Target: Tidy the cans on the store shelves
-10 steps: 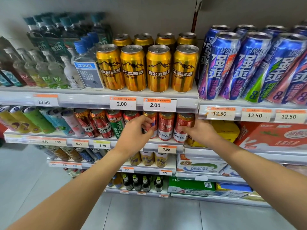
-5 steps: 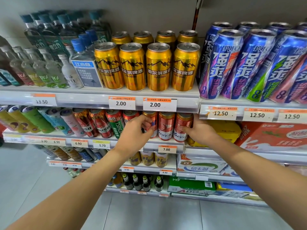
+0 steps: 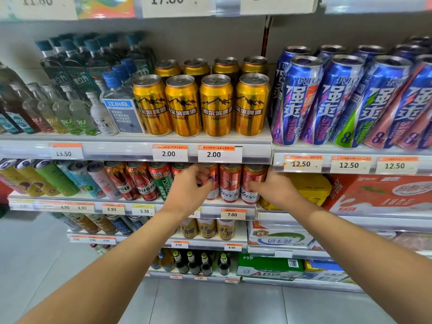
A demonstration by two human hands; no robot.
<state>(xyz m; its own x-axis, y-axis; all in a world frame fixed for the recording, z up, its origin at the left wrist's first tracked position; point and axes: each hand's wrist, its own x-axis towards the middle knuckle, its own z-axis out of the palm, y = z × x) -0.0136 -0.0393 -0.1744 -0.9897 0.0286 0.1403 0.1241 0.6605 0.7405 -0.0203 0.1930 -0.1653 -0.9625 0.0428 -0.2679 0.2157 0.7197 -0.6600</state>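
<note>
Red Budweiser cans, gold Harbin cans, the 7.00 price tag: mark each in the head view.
red Budweiser cans (image 3: 230, 183), head view, label of the middle can between the hands.
gold Harbin cans (image 3: 217, 106), head view, front of the third can in the row.
7.00 price tag (image 3: 232, 214), head view, printed number.

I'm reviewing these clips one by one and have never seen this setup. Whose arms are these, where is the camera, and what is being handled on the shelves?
No machine here: a person wears a wide-angle camera on the head, so you look forward and down along their two bare arms. They face store shelves. The left hand is closed around a red can on the second shelf; the right hand presses its fingers against another red can two places to the right, with one red can between them. Above stand gold cans, with tall blue cans to their right and clear bottles to their left. White price tags line the shelf edges.
</note>
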